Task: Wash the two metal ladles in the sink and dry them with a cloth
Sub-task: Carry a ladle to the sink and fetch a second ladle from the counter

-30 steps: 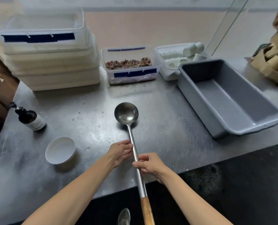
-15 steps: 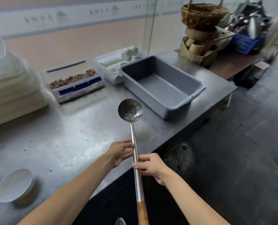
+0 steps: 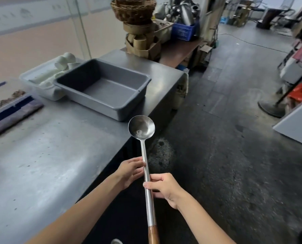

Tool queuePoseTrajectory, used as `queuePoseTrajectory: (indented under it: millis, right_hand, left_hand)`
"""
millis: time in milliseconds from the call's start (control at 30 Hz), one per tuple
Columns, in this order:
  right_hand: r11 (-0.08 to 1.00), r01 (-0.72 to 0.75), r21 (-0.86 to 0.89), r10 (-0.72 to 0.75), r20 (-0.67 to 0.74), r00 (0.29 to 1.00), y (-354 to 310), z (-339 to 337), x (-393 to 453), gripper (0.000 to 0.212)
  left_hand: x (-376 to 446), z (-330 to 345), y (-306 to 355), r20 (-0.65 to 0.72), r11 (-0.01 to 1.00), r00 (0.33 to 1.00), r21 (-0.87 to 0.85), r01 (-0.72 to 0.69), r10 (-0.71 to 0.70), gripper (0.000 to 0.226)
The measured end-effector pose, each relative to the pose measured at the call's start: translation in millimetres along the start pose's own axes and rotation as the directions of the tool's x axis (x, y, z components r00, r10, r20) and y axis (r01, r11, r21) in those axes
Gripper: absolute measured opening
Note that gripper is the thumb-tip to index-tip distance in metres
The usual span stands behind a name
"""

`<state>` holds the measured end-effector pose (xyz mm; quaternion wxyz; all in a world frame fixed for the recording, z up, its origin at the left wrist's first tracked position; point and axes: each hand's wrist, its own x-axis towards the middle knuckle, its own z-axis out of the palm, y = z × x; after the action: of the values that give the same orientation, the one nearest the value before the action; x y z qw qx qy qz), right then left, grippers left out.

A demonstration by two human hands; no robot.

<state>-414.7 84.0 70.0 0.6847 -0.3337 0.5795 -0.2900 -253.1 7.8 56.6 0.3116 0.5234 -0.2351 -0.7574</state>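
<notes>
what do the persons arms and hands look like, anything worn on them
Both forearms are bare up to the bottom edge of the picture: no sleeves show. The left hand and the right hand are bare too, with no gloves, and I see no rings, watch or bracelets on the fingers or wrists. The fingernails look short and unpainted. Nothing is marked or taped on either arm.

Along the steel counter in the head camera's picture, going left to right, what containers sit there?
Box of brown scraps → white tray of cups → grey tub → stacked baskets at the far end.
</notes>
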Motion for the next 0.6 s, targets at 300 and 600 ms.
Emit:
queuePoseTrajectory:
  millis: [300, 600]
  right_hand:
    - [0.987, 0.025, 0.160, 0.003, -0.174, 0.985, 41.3, -124.6, -77.2, 0.030]
    - [0.958, 0.072, 0.279, 0.042, -0.383, 0.923, 78.4, -249.0, -163.6, 0.028]
  left_hand:
    - [18.7, 144.7, -65.2, 0.157, 0.985, 0.979, 0.136, 0.108, -0.129, 0.035]
    - [24.6, 308.3, -130.4, 0.316, 0.937, 0.918, 0.324, 0.131, -0.238, 0.023]
